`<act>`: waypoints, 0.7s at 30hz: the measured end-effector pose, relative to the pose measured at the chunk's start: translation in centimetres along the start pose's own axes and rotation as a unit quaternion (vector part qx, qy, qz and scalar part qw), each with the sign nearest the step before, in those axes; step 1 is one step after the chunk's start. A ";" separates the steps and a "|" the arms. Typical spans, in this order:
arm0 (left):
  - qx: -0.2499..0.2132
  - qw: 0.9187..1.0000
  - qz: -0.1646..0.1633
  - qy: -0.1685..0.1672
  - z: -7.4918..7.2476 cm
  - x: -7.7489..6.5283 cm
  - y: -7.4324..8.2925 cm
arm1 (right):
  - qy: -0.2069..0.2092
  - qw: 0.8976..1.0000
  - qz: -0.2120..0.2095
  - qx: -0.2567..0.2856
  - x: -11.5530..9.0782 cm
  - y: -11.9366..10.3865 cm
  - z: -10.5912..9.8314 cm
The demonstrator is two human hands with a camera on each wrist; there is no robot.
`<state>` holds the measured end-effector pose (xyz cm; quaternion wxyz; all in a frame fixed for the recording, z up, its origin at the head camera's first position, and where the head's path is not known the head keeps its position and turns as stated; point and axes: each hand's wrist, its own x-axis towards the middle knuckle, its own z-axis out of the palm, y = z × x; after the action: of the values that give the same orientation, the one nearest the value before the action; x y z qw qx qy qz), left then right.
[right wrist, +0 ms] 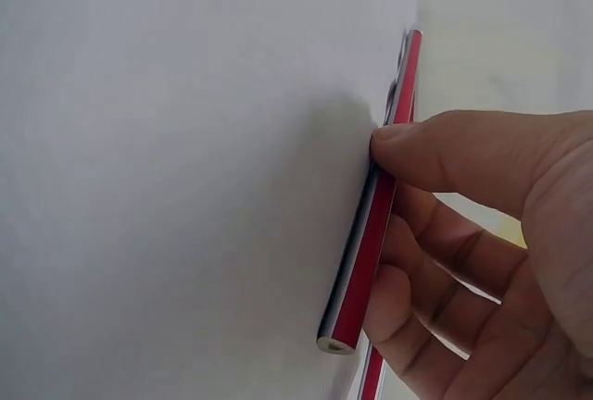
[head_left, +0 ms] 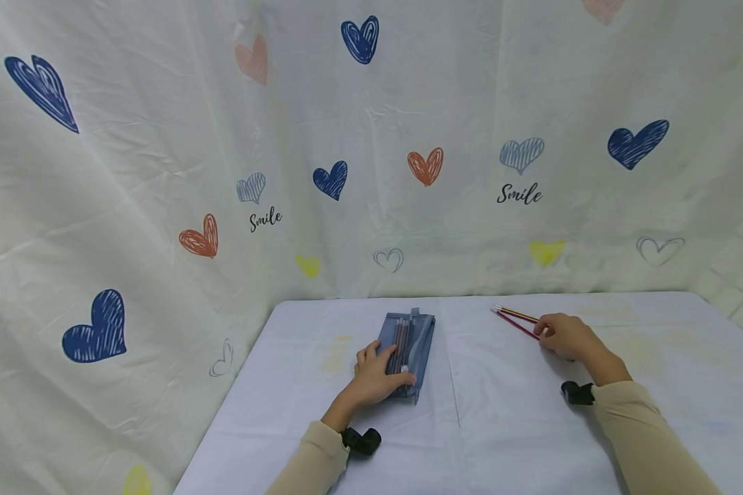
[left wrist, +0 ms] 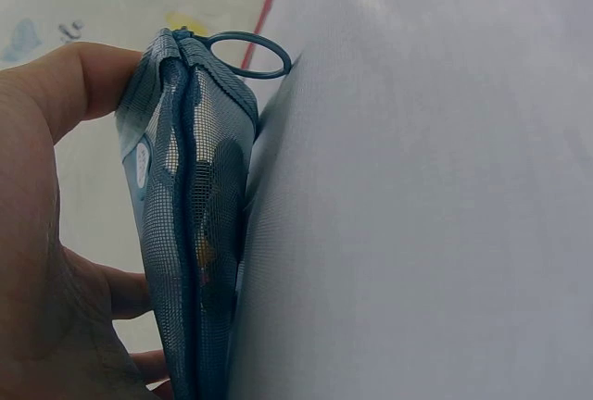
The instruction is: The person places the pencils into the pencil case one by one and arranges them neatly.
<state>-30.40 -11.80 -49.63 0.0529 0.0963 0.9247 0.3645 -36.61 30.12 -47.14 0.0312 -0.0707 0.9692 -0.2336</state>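
My left hand [head_left: 374, 378] rests across a blue mesh pencil case [head_left: 420, 357] lying on the table, its fingers spread toward the left edge and its thumb near the lower right corner. Through the case, several dark pencils [head_left: 402, 337] show. In the left wrist view, thumb and fingertips touch the case's upper side, beside the zipper with its ring pull [left wrist: 250, 55]. Over to the right, my right hand [head_left: 566, 337] pinches two pencils at their near ends. One is a red and dark striped pencil [right wrist: 371, 243] under the thumb; a second red and white pencil [right wrist: 373, 374] runs behind it.
A white cloth covers the table [head_left: 501, 440]. Behind it hangs a pale curtain [head_left: 371, 124] printed with hearts and the word "Smile". A black wrist camera [head_left: 362, 441] sits on the left wrist, another black camera [head_left: 577, 393] on the right.
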 end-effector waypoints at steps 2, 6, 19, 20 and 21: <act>0.001 1.000 0.001 0.001 0.0 0.0 0.0 | 0.004 1.000 -0.007 -0.002 0.0 -0.1 0.0; -0.001 1.000 0.000 -0.002 0.0 0.1 -0.1 | 0.003 1.000 -0.010 -0.007 -0.1 -0.4 0.0; 0.005 1.000 0.004 -0.004 0.2 0.2 -0.3 | -0.014 1.000 -0.020 -0.005 0.0 -0.6 0.4; 0.005 1.000 0.004 -0.004 0.2 0.2 -0.3 | -0.015 1.000 -0.021 -0.002 -0.1 -0.7 0.4; 0.005 1.000 0.005 -0.004 0.2 0.2 -0.3 | -0.016 1.000 -0.020 0.001 -0.1 -0.8 0.4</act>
<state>-30.59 -11.82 -49.95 0.0546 0.1024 0.9257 0.3600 -36.38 29.25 -47.15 0.0418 -0.0943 0.9668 -0.2337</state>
